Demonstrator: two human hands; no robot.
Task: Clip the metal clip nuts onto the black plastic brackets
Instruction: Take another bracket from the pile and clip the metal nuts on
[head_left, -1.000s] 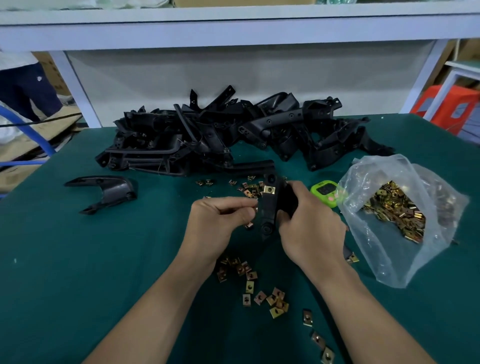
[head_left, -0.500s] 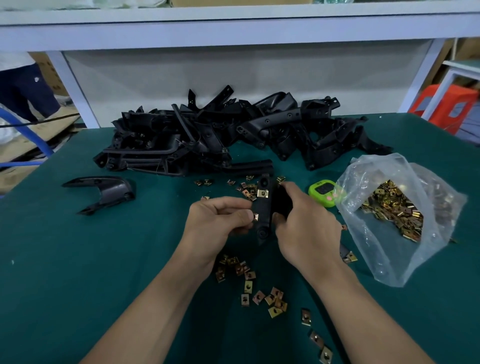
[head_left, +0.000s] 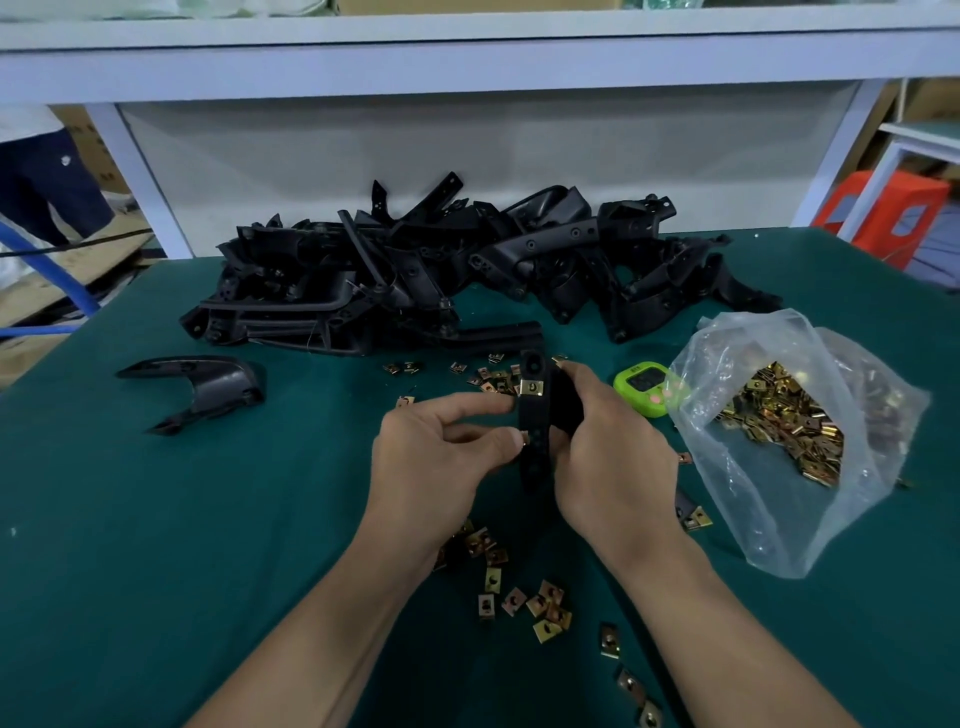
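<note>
Green felt covers the bench (head_left: 156, 571), which helps and hurts: a dropped part won't bounce far, but it lands among look-alikes. Nearest me, loose nuts (head_left: 519, 597) lie scattered between the forearms.

Just beyond, both hands meet on one bracket (head_left: 535, 457), held upright off the felt. The right hand (head_left: 608, 457) is wrapped round its right side, fingers curled, thumb up near the top. The left hand (head_left: 441, 462) pinches at the left edge, thumb and forefinger closed on what I take for a second nut (head_left: 523, 438). Only a sliver of brass shows, so that is a judgement. Higher up, a fitted nut (head_left: 532, 387) sits across the strip.

From here I see three ways this goes wrong. If the second nut goes on skewed, its thread won't line up with the hole and it will have to come off. If the thumb pushes before the spring legs straddle the edge, the nut could flick out of the pinch. And since the right hand alone steadies the bracket, a hard sideways push may twist it in that grip.

Behind the hands lie more nuts (head_left: 493, 371). To their right sits a green timer (head_left: 644, 384) touching the open bag (head_left: 737, 519), near enough for an elbow to snag and spill. A lone bracket (head_left: 208, 384) lies left. Farthest, the tangled pile (head_left: 441, 275) could drag neighbours along when I pull from it.
</note>
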